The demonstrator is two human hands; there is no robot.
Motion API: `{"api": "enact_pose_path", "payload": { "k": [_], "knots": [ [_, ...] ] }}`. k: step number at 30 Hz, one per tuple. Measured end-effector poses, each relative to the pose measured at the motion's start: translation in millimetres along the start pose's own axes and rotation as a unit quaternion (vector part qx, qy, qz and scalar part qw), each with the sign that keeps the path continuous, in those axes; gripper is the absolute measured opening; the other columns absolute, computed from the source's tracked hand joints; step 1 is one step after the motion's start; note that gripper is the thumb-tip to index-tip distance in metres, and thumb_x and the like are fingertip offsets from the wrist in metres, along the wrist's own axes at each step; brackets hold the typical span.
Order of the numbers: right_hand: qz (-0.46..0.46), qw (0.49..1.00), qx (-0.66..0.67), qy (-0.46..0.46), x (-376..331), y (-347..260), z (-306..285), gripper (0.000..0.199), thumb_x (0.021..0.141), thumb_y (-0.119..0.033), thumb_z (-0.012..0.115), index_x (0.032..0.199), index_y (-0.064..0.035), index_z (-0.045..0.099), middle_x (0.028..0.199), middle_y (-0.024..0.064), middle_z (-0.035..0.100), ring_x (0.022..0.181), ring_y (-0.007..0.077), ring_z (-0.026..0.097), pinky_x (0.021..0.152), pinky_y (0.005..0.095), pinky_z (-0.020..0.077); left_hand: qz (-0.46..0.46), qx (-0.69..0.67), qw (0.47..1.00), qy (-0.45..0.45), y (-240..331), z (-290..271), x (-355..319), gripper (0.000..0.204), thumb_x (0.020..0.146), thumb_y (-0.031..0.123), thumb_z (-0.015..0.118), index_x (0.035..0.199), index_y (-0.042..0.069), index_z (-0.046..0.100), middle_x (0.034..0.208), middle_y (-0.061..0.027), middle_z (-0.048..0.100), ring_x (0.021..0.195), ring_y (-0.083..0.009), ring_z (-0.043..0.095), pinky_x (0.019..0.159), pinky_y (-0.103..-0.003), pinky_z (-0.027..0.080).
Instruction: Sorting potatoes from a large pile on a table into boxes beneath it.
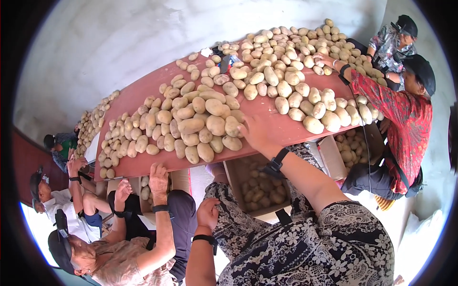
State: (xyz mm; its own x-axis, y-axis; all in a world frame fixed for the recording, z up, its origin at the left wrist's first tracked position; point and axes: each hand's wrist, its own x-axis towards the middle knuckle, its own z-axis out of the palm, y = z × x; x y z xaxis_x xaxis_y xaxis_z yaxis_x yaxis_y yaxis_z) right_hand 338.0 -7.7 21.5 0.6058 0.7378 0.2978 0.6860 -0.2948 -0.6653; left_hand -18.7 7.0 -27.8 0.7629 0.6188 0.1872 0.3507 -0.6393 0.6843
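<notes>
Pale walls [143,43] enclose a red table [291,129]; its near edge passes beneath the right forearm. Right hand [255,133]: extended over the table, fingertips at a potato [233,126] on the right flank of a heaped pile [191,114]. Fingertip closure is partly hidden; whether the potato is gripped cannot be told. The pile spreads leftward from this grip. A separate row of potatoes [329,112] lies to its right, with bare tabletop between. Left hand [208,214]: fingers curled narrow, above the lap, below and left of the right hand, well apart from the pile; its contents, if any, cannot be determined. Cardboard box [238,168] containing potatoes: below the right hand, between the legs. Co-worker in red patterned shirt [403,124]: right of the right-hand grip, one arm reaching across the table.
</notes>
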Motion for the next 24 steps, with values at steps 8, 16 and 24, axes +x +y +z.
{"api": "enact_pose_path", "payload": {
  "k": [8,16,24],
  "knots": [
    [0.108,0.929,-0.353,0.008,32,77,-55,0.044,0.085,-0.031,0.065,0.123,-0.0122,0.056,0.127,0.0151,0.05,0.123,0.0315,0.043,0.098,0.048,0.04,0.002,0.031,1.0,0.0,3,-1,1,0.022,0.076,0.002,0.052,0.09,0.005,0.068,0.102,-0.0135,0.069,0.099,-0.0336,0.064,0.09,-0.04,0.052],
    [0.109,0.937,-0.329,-0.038,56,77,-48,0.031,0.088,-0.023,0.06,0.117,-0.0108,0.059,0.121,0.0171,0.051,0.117,0.0318,0.049,0.094,0.0426,0.0456,-0.015,0.027,1.0,-0.005,6,-2,2,0.022,0.077,0.002,0.053,0.091,0.006,0.069,0.103,-0.0123,0.069,0.1,-0.0325,0.064,0.09,-0.039,0.052],
    [0.186,0.913,-0.363,0.0,64,70,-38,0.024,0.091,-0.02,0.056,0.114,-0.0113,0.061,0.122,0.0153,0.052,0.114,0.034,0.052,0.09,0.0441,0.0509,0.0,0.021,1.0,-0.001,-2,1,0,0.023,0.074,-0.001,0.054,0.091,0.006,0.069,0.102,-0.0134,0.069,0.1,-0.0334,0.064,0.091,-0.04,0.051]
  ]
}}
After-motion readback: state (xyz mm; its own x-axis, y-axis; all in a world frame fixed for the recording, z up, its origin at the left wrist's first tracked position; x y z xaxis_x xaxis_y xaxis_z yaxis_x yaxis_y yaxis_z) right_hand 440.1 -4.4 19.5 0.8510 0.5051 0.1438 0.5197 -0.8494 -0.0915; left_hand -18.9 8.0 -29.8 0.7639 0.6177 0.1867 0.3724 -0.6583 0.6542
